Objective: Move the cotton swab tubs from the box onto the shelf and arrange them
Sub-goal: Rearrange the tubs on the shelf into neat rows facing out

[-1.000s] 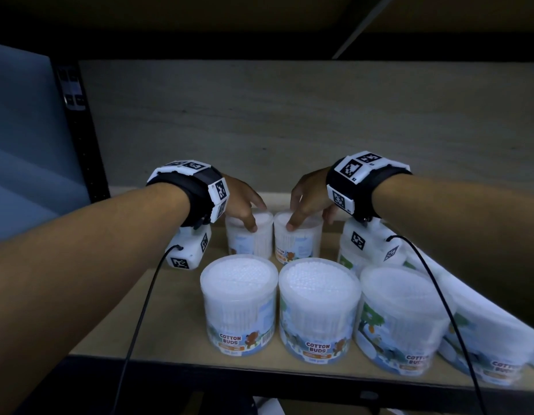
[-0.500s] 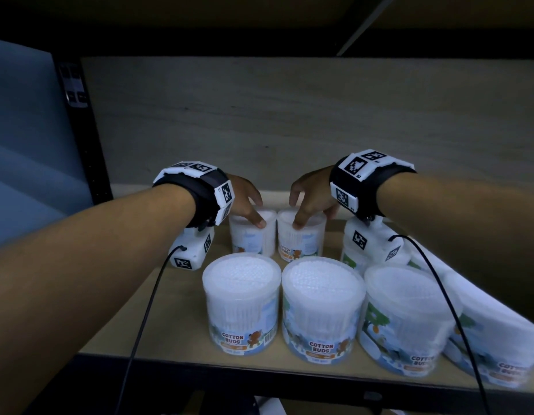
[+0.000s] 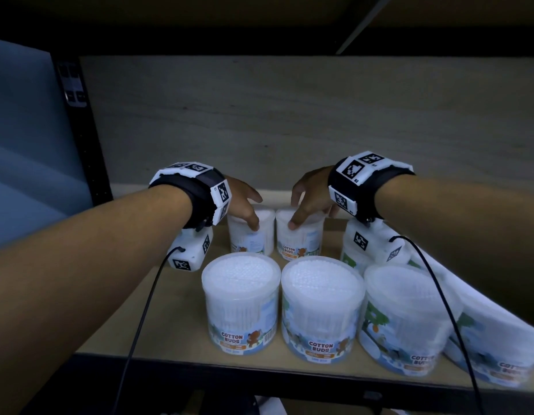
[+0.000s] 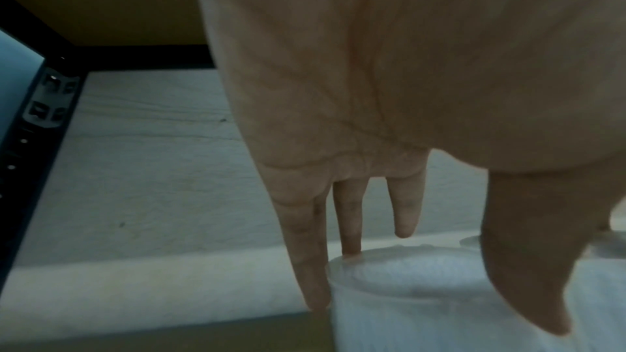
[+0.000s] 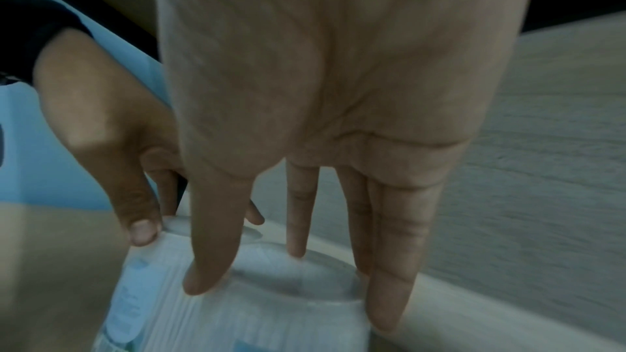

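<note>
Left hand (image 3: 243, 205): my fingers draped over lid of back-row left clear round plastic cotton swab tub (image 3: 251, 233), thumb on front wall, fingers down far side; light grip. Tub upright on pale wood shelf board (image 3: 175, 310), touching its neighbour.

Right hand (image 3: 309, 199): same grip on back-row right clear round tub (image 3: 300, 235), upright.

Front row of larger clear tubs (image 3: 241, 304): already shelved.

Step, I judge: arranging back pair. Next: nudge both square, let go without tipping.
</note>
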Tool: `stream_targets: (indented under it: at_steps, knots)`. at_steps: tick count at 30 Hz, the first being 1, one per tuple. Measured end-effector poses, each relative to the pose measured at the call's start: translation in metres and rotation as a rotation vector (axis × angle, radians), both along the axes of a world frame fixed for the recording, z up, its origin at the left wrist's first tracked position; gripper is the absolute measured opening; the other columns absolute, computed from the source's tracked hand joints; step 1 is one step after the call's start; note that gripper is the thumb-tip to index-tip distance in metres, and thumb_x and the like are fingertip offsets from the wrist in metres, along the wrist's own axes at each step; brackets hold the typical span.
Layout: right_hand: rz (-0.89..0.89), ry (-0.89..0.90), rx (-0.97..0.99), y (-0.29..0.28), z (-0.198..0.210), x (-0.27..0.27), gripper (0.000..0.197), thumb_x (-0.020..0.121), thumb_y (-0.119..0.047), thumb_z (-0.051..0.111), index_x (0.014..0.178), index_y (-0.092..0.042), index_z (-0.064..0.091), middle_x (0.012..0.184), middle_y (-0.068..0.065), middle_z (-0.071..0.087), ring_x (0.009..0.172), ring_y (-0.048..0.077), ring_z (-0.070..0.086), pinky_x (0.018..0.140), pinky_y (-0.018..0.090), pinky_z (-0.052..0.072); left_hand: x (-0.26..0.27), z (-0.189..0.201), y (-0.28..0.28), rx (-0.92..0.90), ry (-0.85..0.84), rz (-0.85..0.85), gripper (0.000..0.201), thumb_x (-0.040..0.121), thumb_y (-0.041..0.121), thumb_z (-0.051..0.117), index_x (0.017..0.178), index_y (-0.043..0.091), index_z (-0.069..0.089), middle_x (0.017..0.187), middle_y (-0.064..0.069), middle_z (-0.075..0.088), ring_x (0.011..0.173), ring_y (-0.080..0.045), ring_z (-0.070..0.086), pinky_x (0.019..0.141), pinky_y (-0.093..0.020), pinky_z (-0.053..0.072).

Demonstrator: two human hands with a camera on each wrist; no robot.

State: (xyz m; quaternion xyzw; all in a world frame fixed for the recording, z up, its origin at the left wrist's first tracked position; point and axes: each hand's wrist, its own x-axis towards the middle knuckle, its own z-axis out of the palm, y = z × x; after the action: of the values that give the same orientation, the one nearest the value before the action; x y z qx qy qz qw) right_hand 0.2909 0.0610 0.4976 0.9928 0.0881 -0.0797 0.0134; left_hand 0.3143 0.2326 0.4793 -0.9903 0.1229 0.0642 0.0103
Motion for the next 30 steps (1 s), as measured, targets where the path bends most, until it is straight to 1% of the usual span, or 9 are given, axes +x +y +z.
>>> stream_targets:
  at_steps: [3, 7, 10, 14, 18, 21, 24, 27, 30]
  knots:
    - [0.006, 0.005, -0.007, 0.0, -0.001, 0.001, 0.061, 0.081, -0.046, 0.074, 0.131, -0.013, 0.058, 0.126, 0.005, 0.059, 0.114, 0.024, 0.06, 0.095, 0.035, 0.052, -0.001, 0.001, -0.001, -0.004, -0.001, -0.017, 0.076, 0.086, 0.044, 0.068, 0.151, 0.035, 0.029, 0.156, 0.006, 0.033, 0.143, -0.016, 0.032, 0.111, -0.028, 0.027]
    - [-0.008, 0.046, 0.073, -0.002, -0.001, 0.006, 0.057, 0.077, -0.035, 0.082, 0.127, -0.019, 0.061, 0.103, -0.005, 0.058, 0.101, 0.021, 0.062, 0.088, 0.042, 0.057, -0.002, 0.002, 0.0, -0.013, -0.006, -0.031, 0.075, 0.086, 0.044, 0.068, 0.151, 0.035, 0.031, 0.155, 0.006, 0.034, 0.142, -0.016, 0.034, 0.11, -0.026, 0.028]
    - [-0.003, 0.058, 0.071, -0.003, -0.002, 0.009, 0.055, 0.077, -0.031, 0.082, 0.127, -0.021, 0.061, 0.113, -0.001, 0.056, 0.108, 0.024, 0.061, 0.086, 0.045, 0.058, -0.002, 0.002, 0.0, -0.037, 0.001, -0.033, 0.077, 0.085, 0.048, 0.068, 0.151, 0.032, 0.032, 0.155, 0.005, 0.036, 0.141, -0.017, 0.035, 0.108, -0.025, 0.03]
    - [-0.001, 0.066, 0.056, -0.006, -0.004, 0.015, 0.055, 0.078, -0.029, 0.082, 0.128, -0.026, 0.059, 0.121, 0.0, 0.054, 0.109, 0.024, 0.061, 0.088, 0.043, 0.057, 0.001, -0.001, -0.001, -0.092, 0.017, -0.012, 0.083, 0.081, 0.053, 0.069, 0.151, 0.03, 0.032, 0.154, 0.0, 0.038, 0.138, -0.02, 0.041, 0.103, -0.028, 0.038]
    - [-0.02, 0.077, 0.084, -0.011, -0.006, 0.02, 0.058, 0.078, -0.031, 0.081, 0.13, -0.031, 0.054, 0.121, -0.003, 0.049, 0.109, 0.021, 0.055, 0.09, 0.037, 0.056, 0.003, -0.005, 0.0, -0.096, -0.012, 0.019, 0.093, 0.079, 0.064, 0.065, 0.154, 0.03, 0.023, 0.156, 0.002, 0.034, 0.14, -0.02, 0.037, 0.111, -0.031, 0.033]
    - [-0.041, 0.079, 0.134, -0.015, -0.007, 0.023, 0.063, 0.074, -0.04, 0.083, 0.13, -0.03, 0.055, 0.125, -0.002, 0.049, 0.114, 0.023, 0.054, 0.091, 0.04, 0.056, 0.002, -0.004, 0.002, -0.142, 0.016, 0.023, 0.091, 0.082, 0.056, 0.068, 0.155, 0.032, 0.018, 0.158, 0.004, 0.028, 0.144, -0.019, 0.03, 0.115, -0.031, 0.03]
    - [-0.044, 0.088, 0.138, -0.017, -0.006, 0.023, 0.062, 0.074, -0.039, 0.084, 0.128, -0.025, 0.057, 0.121, -0.001, 0.052, 0.112, 0.026, 0.058, 0.089, 0.043, 0.057, 0.001, -0.002, 0.001, -0.139, 0.025, -0.003, 0.081, 0.086, 0.041, 0.069, 0.153, 0.037, 0.023, 0.158, 0.005, 0.03, 0.144, -0.018, 0.03, 0.113, -0.029, 0.029]
    - [-0.04, 0.089, 0.14, -0.017, -0.006, 0.023, 0.057, 0.074, -0.036, 0.084, 0.125, -0.025, 0.061, 0.121, -0.001, 0.053, 0.11, 0.026, 0.06, 0.088, 0.041, 0.058, -0.001, 0.0, 0.0, -0.097, 0.014, -0.027, 0.077, 0.088, 0.041, 0.068, 0.153, 0.035, 0.026, 0.158, 0.005, 0.03, 0.144, -0.017, 0.029, 0.112, -0.026, 0.026]
    - [-0.034, 0.089, 0.132, -0.016, -0.006, 0.023, 0.055, 0.074, -0.036, 0.084, 0.123, -0.025, 0.062, 0.12, -0.001, 0.055, 0.107, 0.025, 0.062, 0.086, 0.04, 0.059, 0.0, 0.0, -0.001, -0.098, 0.019, -0.029, 0.077, 0.086, 0.045, 0.068, 0.152, 0.034, 0.029, 0.157, 0.005, 0.032, 0.143, -0.018, 0.031, 0.111, -0.027, 0.028]
